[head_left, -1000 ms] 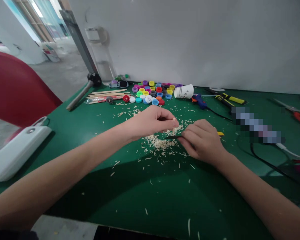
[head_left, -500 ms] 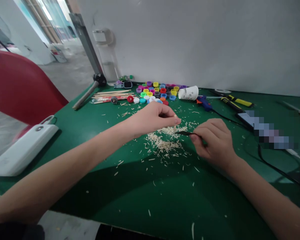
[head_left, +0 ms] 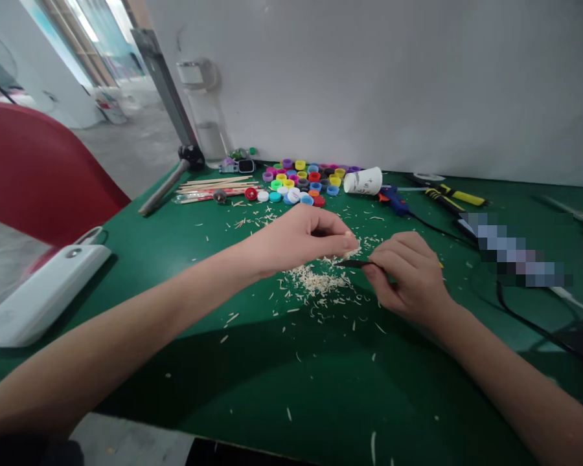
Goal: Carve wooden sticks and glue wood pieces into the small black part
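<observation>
My left hand is closed, thumb and fingertips pinching a short, pale wooden stick that is mostly hidden by the fingers. Just below it, the dark, narrow blade of a knife points left from my right hand. The right fingers wrap round its handle, which is hidden in the grip. Blade and stick are very close; whether they touch I cannot tell. Under both hands a heap of wood shavings lies scattered over the green table.
Behind my hands sit many coloured bottle caps, a white paper cup on its side and several wooden sticks. A hammer and white power bank lie left; a blue glue gun and phone lie right.
My left hand has shifted slightly right and down, and less of the stick shows below its fingers. The right hand with the knife has moved a little left.
</observation>
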Demonstrator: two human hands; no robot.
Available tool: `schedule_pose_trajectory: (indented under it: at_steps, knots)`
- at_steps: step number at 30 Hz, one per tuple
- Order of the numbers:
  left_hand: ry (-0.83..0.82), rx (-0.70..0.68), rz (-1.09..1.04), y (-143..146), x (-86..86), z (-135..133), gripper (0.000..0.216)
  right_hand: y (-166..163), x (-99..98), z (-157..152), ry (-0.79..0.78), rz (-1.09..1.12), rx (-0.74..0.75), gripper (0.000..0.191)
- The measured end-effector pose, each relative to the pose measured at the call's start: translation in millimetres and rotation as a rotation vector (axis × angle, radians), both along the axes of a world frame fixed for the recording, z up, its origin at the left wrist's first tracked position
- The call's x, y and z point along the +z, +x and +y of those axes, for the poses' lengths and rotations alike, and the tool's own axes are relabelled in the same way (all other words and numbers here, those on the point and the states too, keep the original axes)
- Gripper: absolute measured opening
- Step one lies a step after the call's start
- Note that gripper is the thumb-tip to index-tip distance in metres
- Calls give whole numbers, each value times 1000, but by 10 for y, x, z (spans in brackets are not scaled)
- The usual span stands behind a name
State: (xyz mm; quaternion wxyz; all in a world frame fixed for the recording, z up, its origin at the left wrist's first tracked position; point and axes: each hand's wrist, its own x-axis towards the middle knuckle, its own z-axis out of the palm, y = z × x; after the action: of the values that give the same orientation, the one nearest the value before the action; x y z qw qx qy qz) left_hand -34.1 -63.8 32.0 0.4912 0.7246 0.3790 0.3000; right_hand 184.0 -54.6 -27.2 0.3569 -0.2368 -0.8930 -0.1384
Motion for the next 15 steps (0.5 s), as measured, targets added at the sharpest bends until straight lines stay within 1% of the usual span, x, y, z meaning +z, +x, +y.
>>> schedule_pose_trajectory:
  at_steps: [6,9,11,13,15]
  knots:
    - [-13,-31,-107,39,-86,-12,18,46,41,-62,-33,-2,11,13]
    - [-5,-47,-125,57,-88,-39,16,51,48,-93,-51,-13,5,15]
    - [14,-48,-202,59,-42,-65,16,26,26,-113,-35,-92,12,17]
    - [67,-27,-301,50,40,-96,16,-14,-10,-127,0,-227,52,20]
    - [142,-2,-238,35,125,-121,13,-49,-39,-128,19,-294,72,21]
